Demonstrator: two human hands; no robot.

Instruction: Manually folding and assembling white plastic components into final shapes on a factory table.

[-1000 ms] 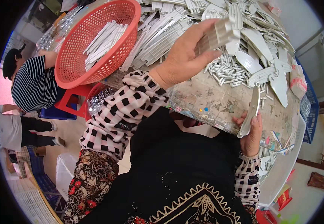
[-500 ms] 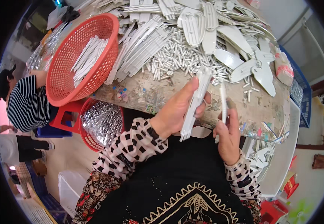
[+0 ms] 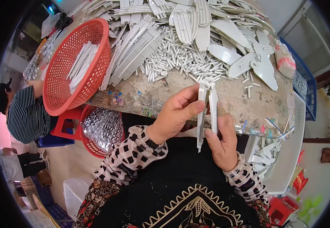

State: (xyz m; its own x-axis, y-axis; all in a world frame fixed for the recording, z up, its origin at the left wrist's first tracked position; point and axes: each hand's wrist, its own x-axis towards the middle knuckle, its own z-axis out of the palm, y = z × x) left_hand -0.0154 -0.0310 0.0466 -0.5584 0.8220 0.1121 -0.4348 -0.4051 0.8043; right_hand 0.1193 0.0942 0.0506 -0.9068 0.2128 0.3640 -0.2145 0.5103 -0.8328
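Note:
My left hand (image 3: 176, 114) grips a bundle of long, narrow white plastic strips (image 3: 201, 131), held upright over the table's near edge. Closed around another white strip (image 3: 213, 110), with a ribbed side, is my right hand (image 3: 226, 146). The upper ends of the strips meet or nearly meet; the view does not show whether they are joined. Beyond my hands lie a heap of small silvery-white pins (image 3: 184, 57), a fan of long white strips (image 3: 136, 57) and larger leaf-shaped white pieces (image 3: 225, 56).
A red mesh basket (image 3: 105, 49) with white strips leans at the table's left. Below it, another red basket (image 3: 85, 142) holds shiny silvery pieces. At right are a white bin (image 3: 298, 125), a blue crate (image 3: 312, 110) and a wrapped bundle (image 3: 285, 62). A person in stripes (image 3: 26, 114) is at left.
My right hand has brought its strip leftward against or close to the bundle in my left hand. The bundle has turned more upright. The whole view has shifted slightly.

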